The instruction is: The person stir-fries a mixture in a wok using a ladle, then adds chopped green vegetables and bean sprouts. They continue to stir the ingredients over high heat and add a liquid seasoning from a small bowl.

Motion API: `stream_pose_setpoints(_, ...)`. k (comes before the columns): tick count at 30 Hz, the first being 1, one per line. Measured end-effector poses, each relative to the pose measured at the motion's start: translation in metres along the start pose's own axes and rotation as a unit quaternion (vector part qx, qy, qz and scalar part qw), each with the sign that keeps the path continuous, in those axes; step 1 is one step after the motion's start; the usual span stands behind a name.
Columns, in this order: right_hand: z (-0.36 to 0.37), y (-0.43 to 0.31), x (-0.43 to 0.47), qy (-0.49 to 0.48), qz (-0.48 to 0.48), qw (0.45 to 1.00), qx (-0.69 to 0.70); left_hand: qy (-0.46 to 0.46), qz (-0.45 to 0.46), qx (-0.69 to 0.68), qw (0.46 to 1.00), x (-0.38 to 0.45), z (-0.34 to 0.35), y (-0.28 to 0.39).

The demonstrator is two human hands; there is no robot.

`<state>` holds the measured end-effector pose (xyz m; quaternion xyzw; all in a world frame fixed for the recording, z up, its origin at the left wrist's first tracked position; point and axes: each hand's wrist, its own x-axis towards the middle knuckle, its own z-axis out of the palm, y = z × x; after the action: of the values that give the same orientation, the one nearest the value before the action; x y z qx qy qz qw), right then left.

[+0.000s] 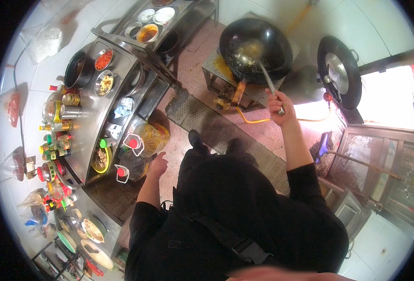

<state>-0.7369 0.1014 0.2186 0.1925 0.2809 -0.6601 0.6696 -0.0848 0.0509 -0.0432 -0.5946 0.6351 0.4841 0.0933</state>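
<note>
My right hand (280, 109) grips the metal handle of a ladle (267, 75). The ladle's bowl is blurred and lies inside a large black wok (279, 45), over what looks like oil or liquid in the bottom. The wok sits on a metal stove stand (212, 68), its worn wooden handle (240, 92) pointing towards me. Low at my left side, my left hand (158, 165) hangs with loose fingers and nothing in it. Closest to it are two large plastic jugs with red caps, one of yellow oil (154, 137) and one with dark contents (135, 167).
A steel counter (87, 137) at left carries a bowl of chopped red peppers (104, 59), a bowl of yellowish pieces (105, 83), a black pot (78, 70) and several sauce bottles. A second wok (354, 80) with a strainer (336, 72) leans at right. A broom (322, 149) stands nearby.
</note>
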Motion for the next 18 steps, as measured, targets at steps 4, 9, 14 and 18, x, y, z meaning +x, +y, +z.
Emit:
stream_pose_setpoints(4,0.015,-0.013,-0.008,0.076,-0.119,0.967,-0.213,-0.003,-0.075,0.054,0.996,-0.013,0.000,0.031)
stream_pose_setpoints(9,0.037,-0.023,-0.025,0.126,-0.240,0.876,-0.398,0.046,-0.071,0.123,0.989,-0.039,-0.024,0.088)
stream_pose_setpoints(14,0.056,-0.023,-0.044,0.169,-0.306,0.764,-0.542,0.065,-0.064,0.150,0.984,-0.042,-0.035,0.108)
stream_pose_setpoints(18,0.044,-0.026,-0.042,0.219,-0.305,0.651,-0.659,0.064,-0.062,0.148,0.985,-0.039,-0.037,0.113)
